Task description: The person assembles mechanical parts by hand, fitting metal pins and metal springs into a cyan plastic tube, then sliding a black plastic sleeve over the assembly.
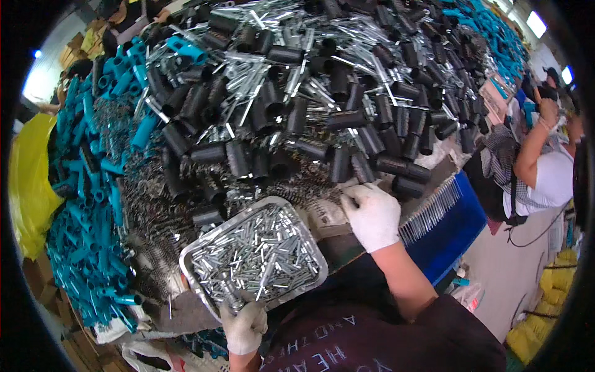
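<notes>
My left hand, in a white glove, is closed around a short silvery metal fitting with a ringed, spring-like body. It sits at the near left edge of a metal tray full of small metal pins. My right hand, also gloved in white, is right of the tray at the near edge of a heap of small springs. Its fingers are curled together at the springs; whatever they grip is hidden. Black tubes lie just beyond the right hand.
Silvery rods and more black tubes are piled across the table. Teal tubes spread along the left side. A blue bin with a row of metal rods stands at the right. Another person is at the far right.
</notes>
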Demonstrator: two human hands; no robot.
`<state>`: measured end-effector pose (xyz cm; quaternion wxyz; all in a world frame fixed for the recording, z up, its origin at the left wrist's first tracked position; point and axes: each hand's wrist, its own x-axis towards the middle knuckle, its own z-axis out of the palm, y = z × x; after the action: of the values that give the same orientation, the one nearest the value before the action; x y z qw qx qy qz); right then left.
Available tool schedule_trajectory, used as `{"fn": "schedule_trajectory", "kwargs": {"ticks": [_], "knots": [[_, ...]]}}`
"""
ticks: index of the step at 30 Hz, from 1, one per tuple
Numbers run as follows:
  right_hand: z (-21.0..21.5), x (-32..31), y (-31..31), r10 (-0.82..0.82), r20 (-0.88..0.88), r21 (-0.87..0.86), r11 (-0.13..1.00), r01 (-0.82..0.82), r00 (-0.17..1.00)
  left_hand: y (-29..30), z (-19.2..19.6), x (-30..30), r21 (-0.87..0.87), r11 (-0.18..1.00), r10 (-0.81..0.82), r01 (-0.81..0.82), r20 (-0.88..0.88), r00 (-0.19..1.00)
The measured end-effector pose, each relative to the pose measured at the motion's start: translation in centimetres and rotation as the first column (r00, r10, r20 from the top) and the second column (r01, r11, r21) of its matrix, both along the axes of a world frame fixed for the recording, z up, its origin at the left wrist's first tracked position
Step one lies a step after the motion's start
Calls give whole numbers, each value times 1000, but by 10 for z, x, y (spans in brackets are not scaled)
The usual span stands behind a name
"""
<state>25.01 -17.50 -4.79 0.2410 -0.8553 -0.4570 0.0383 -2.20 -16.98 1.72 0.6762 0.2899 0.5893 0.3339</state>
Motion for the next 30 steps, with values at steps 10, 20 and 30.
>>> {"fn": "schedule_trajectory", "kwargs": {"ticks": [10,20,30], "knots": [[10,3,-8,-54,53,117,992,48,997,10,0,-8,-85,989,-115,124,109,987],[70,-72,-18,414,-659,193,900,-390,628,17,6,-5,-109,984,-122,138,142,982],[71,-101,-7,421,-670,262,905,-336,611,11,12,-6,-52,987,-147,155,121,982]]}}
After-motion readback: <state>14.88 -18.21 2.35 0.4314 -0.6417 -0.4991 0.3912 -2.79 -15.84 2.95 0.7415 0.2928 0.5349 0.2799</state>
